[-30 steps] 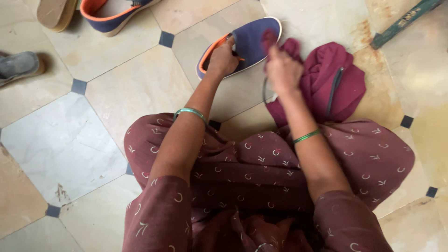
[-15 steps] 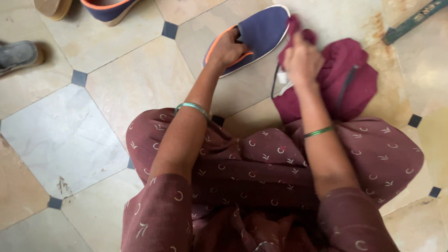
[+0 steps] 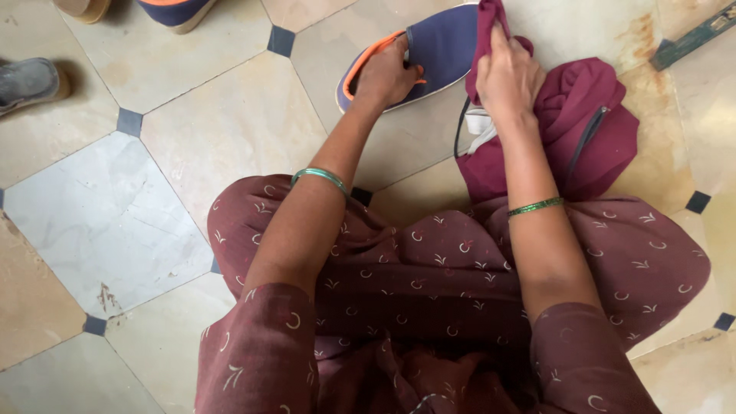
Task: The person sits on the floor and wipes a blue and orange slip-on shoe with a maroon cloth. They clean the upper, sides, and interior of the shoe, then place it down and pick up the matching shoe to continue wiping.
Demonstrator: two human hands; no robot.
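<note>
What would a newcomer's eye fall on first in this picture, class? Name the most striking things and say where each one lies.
Near the top centre, the left hand grips the heel end of a navy slip-on shoe with an orange lining, lying on the tiled floor. Just right of it, the right hand presses a maroon cloth against the shoe, above a crumpled maroon garment. Green bangles ring both wrists, and another grey shoe sits at the left edge.

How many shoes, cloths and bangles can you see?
Shoes: 4 – navy shoe under the left hand, another navy shoe, grey shoe, tan shoe
Maroon cloths: 1, gripped by the right hand
Green bangles: 2
Total: 7
</note>
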